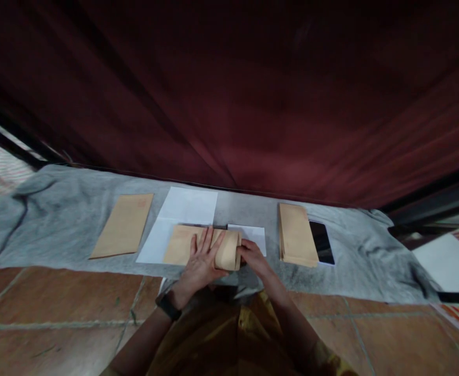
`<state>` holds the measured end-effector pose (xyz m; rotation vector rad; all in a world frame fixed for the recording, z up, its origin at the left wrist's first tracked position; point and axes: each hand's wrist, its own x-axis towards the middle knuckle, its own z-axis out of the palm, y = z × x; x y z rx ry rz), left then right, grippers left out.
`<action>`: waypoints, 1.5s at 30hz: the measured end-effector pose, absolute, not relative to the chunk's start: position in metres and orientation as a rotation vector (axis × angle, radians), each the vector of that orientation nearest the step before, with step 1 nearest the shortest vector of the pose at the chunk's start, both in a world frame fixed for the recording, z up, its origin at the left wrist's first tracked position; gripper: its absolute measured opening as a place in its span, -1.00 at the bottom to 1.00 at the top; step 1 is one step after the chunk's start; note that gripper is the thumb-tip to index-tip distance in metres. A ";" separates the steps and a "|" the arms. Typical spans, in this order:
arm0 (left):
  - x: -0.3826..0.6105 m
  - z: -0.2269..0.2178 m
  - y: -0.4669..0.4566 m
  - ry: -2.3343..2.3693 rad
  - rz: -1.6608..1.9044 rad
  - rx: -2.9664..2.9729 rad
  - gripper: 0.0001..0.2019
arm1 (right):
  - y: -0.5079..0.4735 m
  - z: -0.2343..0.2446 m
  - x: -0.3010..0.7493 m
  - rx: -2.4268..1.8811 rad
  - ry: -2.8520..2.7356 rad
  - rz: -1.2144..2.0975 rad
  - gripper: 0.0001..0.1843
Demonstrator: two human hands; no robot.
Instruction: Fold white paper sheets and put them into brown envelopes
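A brown paper envelope (178, 244) lies lengthwise in front of me, its right end bent up and curled over. My left hand (203, 265) presses flat on it with spread fingers, the thumb near the lower edge of the curled part. At that right end, my right hand (251, 255) grips the envelope's edge; its fingertips are partly hidden behind the paper. Beneath the envelope's left part is a creased white sheet (190, 203). Another white paper (258, 235) shows behind my right hand.
A single brown envelope (125, 224) lies to the left. On the right, a stack of brown envelopes (296, 235) partly covers a dark-screened phone (322, 241). Everything rests on a narrow table with a grey cloth (350, 261). A dark red curtain (229, 104) hangs behind it.
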<state>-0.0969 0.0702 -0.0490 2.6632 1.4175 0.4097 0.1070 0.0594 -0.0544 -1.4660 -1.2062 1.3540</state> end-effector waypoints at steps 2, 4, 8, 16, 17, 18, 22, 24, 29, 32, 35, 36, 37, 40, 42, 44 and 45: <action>-0.101 -0.046 0.077 1.352 0.341 2.652 0.22 | 0.060 -0.056 0.108 -1.458 -1.218 1.322 -0.70; -0.103 -0.041 0.081 1.293 0.286 2.628 0.21 | 0.062 -0.061 0.109 -1.476 -1.233 1.282 -0.70; -0.103 -0.032 0.087 1.229 0.241 2.606 0.21 | 0.062 -0.071 0.112 -1.513 -1.325 1.172 -0.69; -0.102 -0.027 0.095 1.173 0.232 2.666 0.21 | 0.060 -0.071 0.115 -1.613 -1.483 0.956 -0.62; -0.101 -0.026 0.095 1.173 0.244 2.668 0.21 | 0.060 -0.071 0.114 -1.632 -1.472 0.945 -0.63; -0.100 -0.025 0.095 1.175 0.263 2.669 0.21 | 0.060 -0.071 0.114 -1.645 -1.458 0.940 -0.65; -0.096 -0.023 0.094 1.183 0.334 2.673 0.16 | 0.055 -0.070 0.112 -1.745 -1.414 0.884 -0.77; -0.095 -0.024 0.094 1.207 0.337 2.673 0.14 | 0.052 -0.065 0.113 -1.814 -1.416 0.756 -0.75; -0.091 -0.031 0.097 1.235 0.349 2.695 0.12 | 0.045 -0.048 0.116 -1.696 -1.410 0.514 -0.66; -0.089 -0.031 0.097 1.234 0.366 2.726 0.09 | 0.044 -0.041 0.118 -1.615 -1.363 0.814 -0.66; -0.088 -0.027 0.096 1.148 0.359 2.787 0.03 | 0.044 -0.035 0.120 -1.489 -1.282 1.320 -0.63; -0.088 -0.026 0.095 1.111 0.356 2.807 0.00 | 0.044 -0.032 0.122 -1.436 -1.258 1.457 -0.61; -0.088 -0.025 0.094 1.080 0.357 2.823 -0.02 | 0.045 -0.030 0.124 -1.393 -1.241 1.554 -0.58; -0.087 -0.023 0.091 1.044 0.364 2.853 -0.07 | 0.051 -0.029 0.131 -1.358 -1.288 1.633 -0.50; -0.086 -0.023 0.089 1.043 0.366 2.870 -0.08 | 0.058 -0.032 0.135 -1.358 -1.415 1.602 -0.47; -0.085 -0.023 0.088 1.049 0.376 2.887 -0.09 | 0.065 -0.038 0.138 -1.345 -1.564 1.549 -0.45; -0.084 -0.024 0.087 1.055 0.386 2.893 -0.09 | 0.068 -0.041 0.138 -1.341 -1.637 1.502 -0.46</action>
